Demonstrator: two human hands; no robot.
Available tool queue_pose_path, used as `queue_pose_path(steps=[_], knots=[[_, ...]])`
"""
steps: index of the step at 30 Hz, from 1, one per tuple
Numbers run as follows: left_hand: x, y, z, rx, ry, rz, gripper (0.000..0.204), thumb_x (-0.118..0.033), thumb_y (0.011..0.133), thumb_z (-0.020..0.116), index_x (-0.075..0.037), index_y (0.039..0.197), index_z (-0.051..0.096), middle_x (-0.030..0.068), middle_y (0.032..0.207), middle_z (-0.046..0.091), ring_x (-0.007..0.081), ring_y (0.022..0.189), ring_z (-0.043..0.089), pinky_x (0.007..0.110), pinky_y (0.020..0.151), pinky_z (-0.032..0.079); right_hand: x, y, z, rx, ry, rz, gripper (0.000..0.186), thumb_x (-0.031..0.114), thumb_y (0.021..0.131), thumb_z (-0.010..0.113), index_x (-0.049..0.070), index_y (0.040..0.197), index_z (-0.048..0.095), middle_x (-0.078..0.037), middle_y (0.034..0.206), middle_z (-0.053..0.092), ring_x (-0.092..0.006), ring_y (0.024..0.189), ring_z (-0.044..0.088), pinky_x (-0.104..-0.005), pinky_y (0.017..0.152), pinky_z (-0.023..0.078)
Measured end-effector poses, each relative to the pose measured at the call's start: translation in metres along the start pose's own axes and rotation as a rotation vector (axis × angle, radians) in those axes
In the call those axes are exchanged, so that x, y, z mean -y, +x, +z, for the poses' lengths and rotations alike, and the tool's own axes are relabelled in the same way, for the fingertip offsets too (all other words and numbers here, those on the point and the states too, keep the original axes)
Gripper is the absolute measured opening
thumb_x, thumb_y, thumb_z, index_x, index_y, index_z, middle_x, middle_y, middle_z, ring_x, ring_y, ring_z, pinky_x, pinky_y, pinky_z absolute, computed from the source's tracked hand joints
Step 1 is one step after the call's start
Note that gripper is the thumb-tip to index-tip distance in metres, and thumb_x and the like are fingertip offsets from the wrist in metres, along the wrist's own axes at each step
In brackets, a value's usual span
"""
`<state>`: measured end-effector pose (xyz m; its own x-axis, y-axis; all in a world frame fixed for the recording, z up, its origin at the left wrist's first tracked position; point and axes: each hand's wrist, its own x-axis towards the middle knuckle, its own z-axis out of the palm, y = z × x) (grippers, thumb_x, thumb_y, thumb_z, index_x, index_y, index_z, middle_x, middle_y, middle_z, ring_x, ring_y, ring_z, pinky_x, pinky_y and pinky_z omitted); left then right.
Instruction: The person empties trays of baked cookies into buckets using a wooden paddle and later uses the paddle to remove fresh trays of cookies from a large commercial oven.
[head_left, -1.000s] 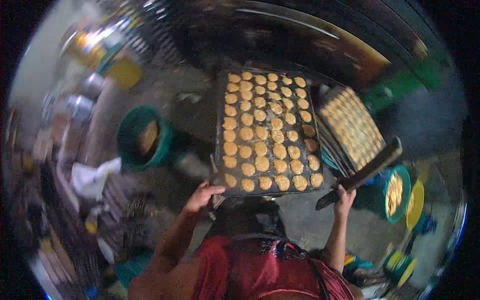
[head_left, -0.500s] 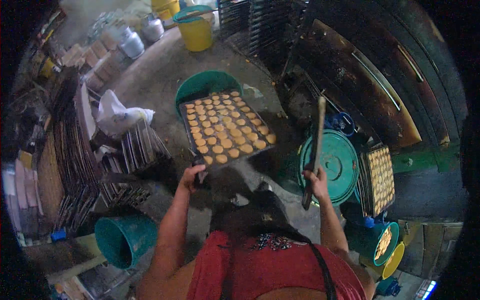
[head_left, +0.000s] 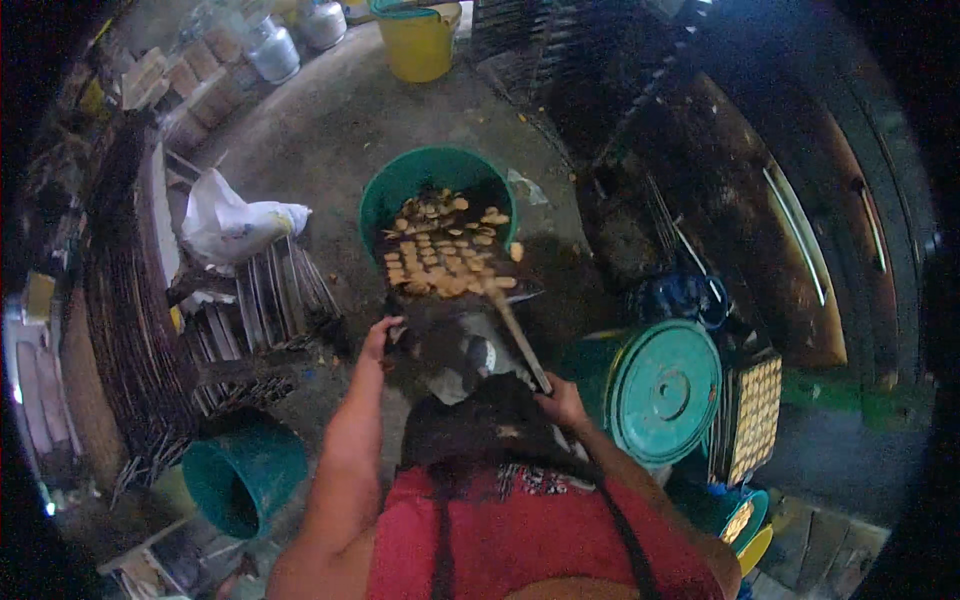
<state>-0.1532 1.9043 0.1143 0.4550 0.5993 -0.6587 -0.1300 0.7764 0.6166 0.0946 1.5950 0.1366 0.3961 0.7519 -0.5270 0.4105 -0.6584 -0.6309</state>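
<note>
Over grey floor (head_left: 330, 140) between stacked sheets (head_left: 125, 310) and a lidded barrel (head_left: 665, 395), holding in left grip (head_left: 382, 337) a tray (head_left: 524, 294) of biscuits (head_left: 440, 262) over a green tub (head_left: 430, 170), in right grip (head_left: 560, 402) a stick (head_left: 518, 337).

a dark, flat metal baking tray (head_left: 522, 296) lies across the near side of a round, green plastic tub (head_left: 397, 190), golden-brown, roundish flat cookies (head_left: 435, 265) partly in rows on it, others jumbled loose over the tub's opening, a long, pale wooden stick (head_left: 516, 332) slanting with its far end against them.
</note>
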Motion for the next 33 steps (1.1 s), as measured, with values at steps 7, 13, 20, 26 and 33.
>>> queue_pose_path(steps=[7, 13, 20, 26, 33], knots=[[-0.046, 0.009, 0.016, -0.084, 0.051, -0.25, 0.027, -0.026, 0.076, 0.057, -0.002, 0.088, 0.062, 0.01, 0.076, 0.065, 0.0268, 0.062, 0.062, 0.04, 0.059, 0.053, 0.021, 0.033, 0.005, -0.1, 0.017, -0.092, 0.04, 0.013, 0.079, 0.058, 0.0, 0.116, 0.053, -0.016, 0.098, 0.061, -0.0208, 0.088, 0.058, -0.0327, 0.079, 0.045], [-0.058, 0.031, -0.014, 0.02, 0.008, -0.301, 0.024, -0.026, 0.074, 0.059, -0.006, 0.087, 0.064, 0.008, 0.08, 0.063, 0.0238, 0.071, 0.06, 0.041, 0.065, 0.048, 0.099, 0.014, 0.003, -0.123, 0.227, 0.066, 0.044, 0.018, 0.075, 0.063, 0.001, 0.115, 0.054, -0.017, 0.099, 0.062, -0.0246, 0.089, 0.06, -0.0362, 0.079, 0.047], [-0.074, 0.062, -0.05, -0.03, 0.416, -0.237, 0.02, -0.023, 0.074, 0.058, -0.005, 0.081, 0.061, 0.0078, 0.075, 0.062, 0.0241, 0.066, 0.059, 0.041, 0.063, 0.048, 0.12, 0.056, -0.047, -0.321, -0.058, -0.191, 0.061, 0.019, 0.066, 0.068, 0.003, 0.121, 0.047, -0.021, 0.102, 0.06, -0.0311, 0.095, 0.058, -0.0385, 0.082, 0.046], [-0.13, 0.045, -0.022, 0.041, 0.102, -0.352, 0.02, -0.023, 0.074, 0.059, -0.005, 0.08, 0.061, 0.0074, 0.07, 0.061, 0.0214, 0.059, 0.059, 0.037, 0.055, 0.05, 0.247, 0.136, -0.207, -0.851, -0.195, -0.081, 0.039, 0.008, 0.061, 0.067, 0.003, 0.097, 0.054, -0.015, 0.098, 0.058, -0.0313, 0.09, 0.056, -0.0411, 0.077, 0.046], [-0.135, 0.046, -0.023, -0.111, 0.224, -0.291, 0.02, -0.024, 0.073, 0.057, -0.004, 0.077, 0.062, 0.0067, 0.068, 0.061, 0.0212, 0.056, 0.058, 0.037, 0.053, 0.05, 0.188, 0.239, -0.182, -0.194, -0.769, -0.343, 0.044, 0.009, 0.064, 0.069, 0.005, 0.104, 0.051, -0.014, 0.101, 0.06, -0.031, 0.092, 0.06, -0.0391, 0.077, 0.047]])
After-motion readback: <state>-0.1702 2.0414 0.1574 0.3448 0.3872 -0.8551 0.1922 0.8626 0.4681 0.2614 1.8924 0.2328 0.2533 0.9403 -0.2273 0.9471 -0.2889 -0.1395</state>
